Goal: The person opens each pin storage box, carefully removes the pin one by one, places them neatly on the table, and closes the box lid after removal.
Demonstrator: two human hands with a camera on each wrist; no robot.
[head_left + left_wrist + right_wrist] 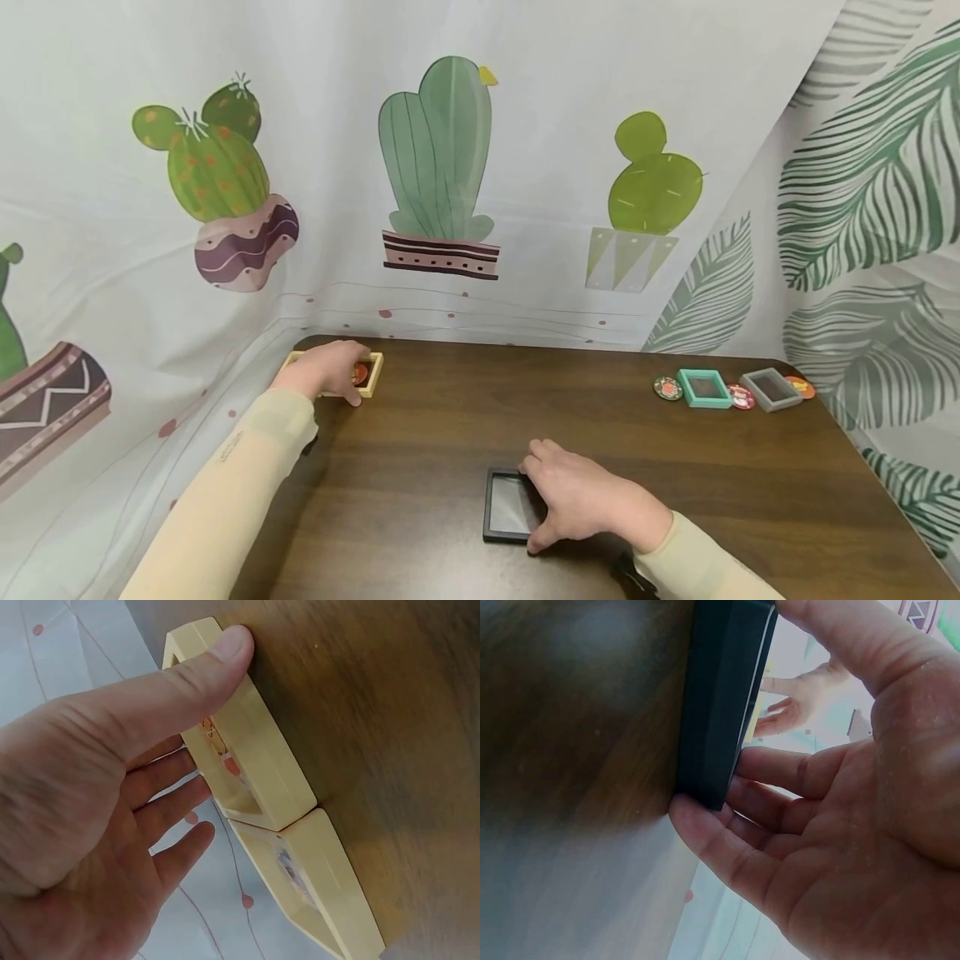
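At the table's far left corner my left hand (326, 367) holds a small pale-yellow square frame (277, 772) across its width, thumb on the near side and fingers at the far side. An orange-red chip (360, 374) lies inside that frame. A second yellow frame (337, 877) adjoins it end to end, with a chip in it, mostly covered by the hand in the head view. Nearer the front, my right hand (573, 492) grips a black square frame (512, 504) at its right part, thumb on the near edge and fingertips at the far edge. The black frame lies flat on the wood.
Toward the back right of the brown table (420, 433) lie a green chip (667, 388), a turquoise frame (705, 403), a red-and-white chip (741, 397), a grey frame (783, 403) and an orange chip (801, 387). A cactus-printed cloth (547, 167) hangs behind the table.
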